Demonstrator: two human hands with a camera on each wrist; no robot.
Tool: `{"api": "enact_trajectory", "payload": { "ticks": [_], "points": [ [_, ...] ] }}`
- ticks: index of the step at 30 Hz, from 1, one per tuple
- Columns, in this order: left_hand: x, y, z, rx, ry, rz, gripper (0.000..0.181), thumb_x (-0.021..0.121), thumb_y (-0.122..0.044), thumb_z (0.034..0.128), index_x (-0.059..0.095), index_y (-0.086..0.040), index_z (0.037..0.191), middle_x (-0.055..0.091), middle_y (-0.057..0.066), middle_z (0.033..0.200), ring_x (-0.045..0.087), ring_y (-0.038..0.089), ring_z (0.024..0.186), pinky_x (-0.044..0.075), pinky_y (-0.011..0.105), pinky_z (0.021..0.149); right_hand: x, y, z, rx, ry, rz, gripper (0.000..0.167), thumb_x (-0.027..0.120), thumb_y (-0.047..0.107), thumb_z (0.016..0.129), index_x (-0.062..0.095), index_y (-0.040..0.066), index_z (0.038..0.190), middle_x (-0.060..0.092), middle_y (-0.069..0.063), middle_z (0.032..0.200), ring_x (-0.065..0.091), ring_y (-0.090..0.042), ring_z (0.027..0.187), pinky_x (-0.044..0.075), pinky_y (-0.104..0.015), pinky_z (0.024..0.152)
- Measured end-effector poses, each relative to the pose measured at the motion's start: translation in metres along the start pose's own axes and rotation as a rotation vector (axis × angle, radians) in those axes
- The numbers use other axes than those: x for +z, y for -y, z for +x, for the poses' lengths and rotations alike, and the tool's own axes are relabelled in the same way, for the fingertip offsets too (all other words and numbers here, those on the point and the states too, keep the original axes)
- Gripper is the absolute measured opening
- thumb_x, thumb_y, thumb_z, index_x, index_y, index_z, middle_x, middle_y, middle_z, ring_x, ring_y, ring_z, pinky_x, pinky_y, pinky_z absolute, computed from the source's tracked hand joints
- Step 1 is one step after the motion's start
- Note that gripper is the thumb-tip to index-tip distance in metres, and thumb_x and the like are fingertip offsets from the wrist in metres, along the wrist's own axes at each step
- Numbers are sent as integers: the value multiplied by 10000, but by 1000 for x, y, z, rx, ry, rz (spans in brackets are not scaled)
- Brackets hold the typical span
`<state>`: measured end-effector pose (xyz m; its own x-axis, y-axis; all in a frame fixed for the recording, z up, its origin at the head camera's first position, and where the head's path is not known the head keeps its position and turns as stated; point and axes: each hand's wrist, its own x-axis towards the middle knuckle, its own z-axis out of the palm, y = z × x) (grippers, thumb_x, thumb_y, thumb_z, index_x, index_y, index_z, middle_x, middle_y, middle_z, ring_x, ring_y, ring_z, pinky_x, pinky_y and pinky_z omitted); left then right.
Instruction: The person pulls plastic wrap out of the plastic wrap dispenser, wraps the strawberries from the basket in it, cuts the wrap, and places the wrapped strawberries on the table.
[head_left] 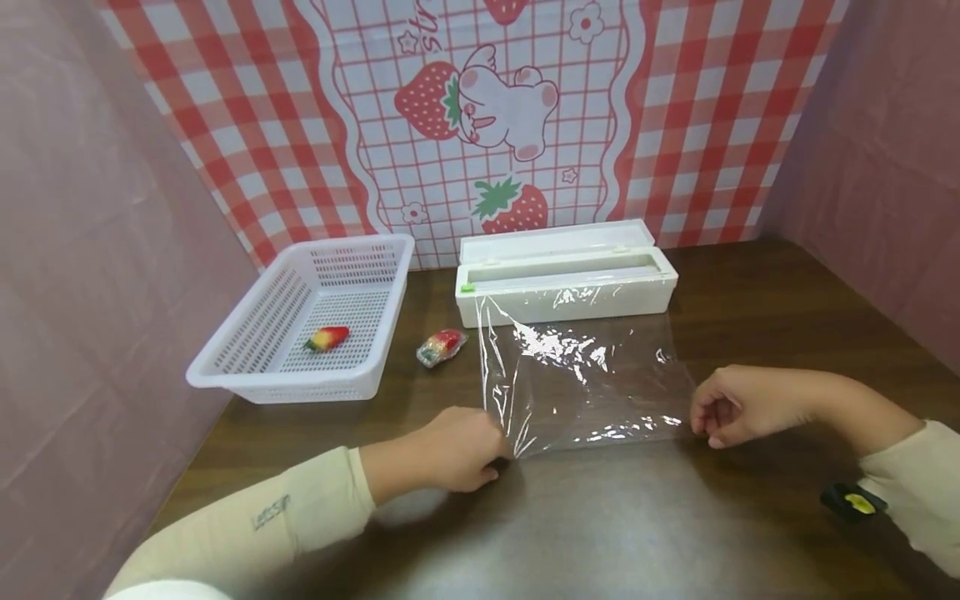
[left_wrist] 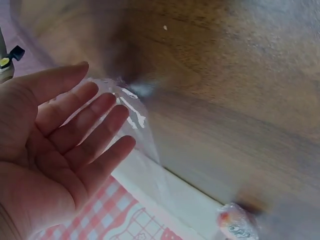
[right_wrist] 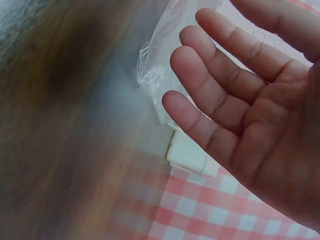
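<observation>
A sheet of clear plastic wrap (head_left: 592,383) stretches from a white wrap dispenser box (head_left: 570,300) toward the front of the table. My left hand (head_left: 461,450) pinches its near left corner, where creases gather. At the near right corner, my right hand (head_left: 731,407) holds the film between thumb and fingers. In the left wrist view the wrap (left_wrist: 132,107) shows just past the thumb and forefinger of my left hand (left_wrist: 60,130). The right wrist view has film (right_wrist: 155,70) beyond the fingers of my right hand (right_wrist: 250,105); the thumb tip is out of frame.
A white perforated basket (head_left: 300,387) stands at the left with a toy-like strawberry (head_left: 327,337) inside. Between basket and dispenser lies a film-wrapped strawberry (head_left: 441,347). The dispenser's lid (head_left: 555,240) is raised. Checked cloth (head_left: 487,108) hangs behind; pink cloth walls flank the table.
</observation>
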<state>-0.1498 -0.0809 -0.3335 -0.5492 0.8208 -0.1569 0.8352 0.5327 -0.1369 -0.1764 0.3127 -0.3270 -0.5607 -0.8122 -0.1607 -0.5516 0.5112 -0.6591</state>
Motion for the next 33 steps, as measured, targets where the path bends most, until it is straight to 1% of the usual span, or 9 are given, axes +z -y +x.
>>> {"api": "enact_trajectory", "payload": {
  "ticks": [4,7,10,14,17,20,25,27,33],
  "points": [
    [-3,-4,-3,0,16,22,75,760,-290,825,721,-252,876,652,-86,811,625,98,766,542,297,603,0,2,0,19,-3,-1,127,736,148,863,673,126,971,612,143,820,560,-38,701,520,-247,588],
    [-6,-6,-4,13,0,33,76,758,-292,825,712,-242,859,648,-100,824,625,86,766,539,292,591,1,2,-1,28,-12,2,138,737,152,864,666,120,977,610,141,820,564,-40,703,519,-249,588],
    [-12,-5,-7,26,-51,25,73,757,-283,827,717,-228,854,641,-101,831,636,91,769,541,297,588,2,2,-1,10,-23,-2,142,740,148,863,664,111,978,612,145,824,569,-34,706,521,-249,589],
    [-28,9,-14,18,-166,-84,88,749,-224,823,744,-190,905,666,-71,863,658,116,792,543,297,619,1,3,3,-49,-36,-10,141,743,120,858,666,96,973,620,144,845,577,-28,718,529,-248,598],
    [-47,29,-20,1,-257,-225,137,753,-169,809,753,-134,942,699,-38,893,658,121,813,541,279,680,0,3,7,-84,-45,-21,139,742,95,853,667,90,969,620,140,855,580,-28,727,534,-249,607],
    [-67,58,-26,-57,-296,-347,179,767,-146,805,755,-96,976,713,-12,927,647,119,830,539,279,732,-1,4,10,-95,-49,-30,141,741,92,853,667,91,973,615,143,857,581,-29,735,535,-249,617],
    [-91,113,-38,-274,-245,-498,258,771,-150,827,735,-70,1070,704,35,1025,643,186,933,546,367,814,-1,5,12,-101,-50,-37,151,743,93,852,666,84,981,620,131,863,577,-29,741,532,-250,620],
    [-94,134,-41,-362,-223,-515,284,764,-156,836,721,-60,1100,692,75,1068,629,234,990,539,409,847,-2,5,13,-102,-49,-39,154,743,89,851,666,77,984,633,90,856,575,-28,745,531,-253,622],
    [-84,191,-50,-509,-152,-506,355,742,-136,842,682,10,1160,664,190,1157,590,361,1092,488,499,927,-4,6,15,-91,-50,-52,158,744,97,853,665,91,989,651,-2,858,584,-32,758,541,-261,644]
  ]
}}
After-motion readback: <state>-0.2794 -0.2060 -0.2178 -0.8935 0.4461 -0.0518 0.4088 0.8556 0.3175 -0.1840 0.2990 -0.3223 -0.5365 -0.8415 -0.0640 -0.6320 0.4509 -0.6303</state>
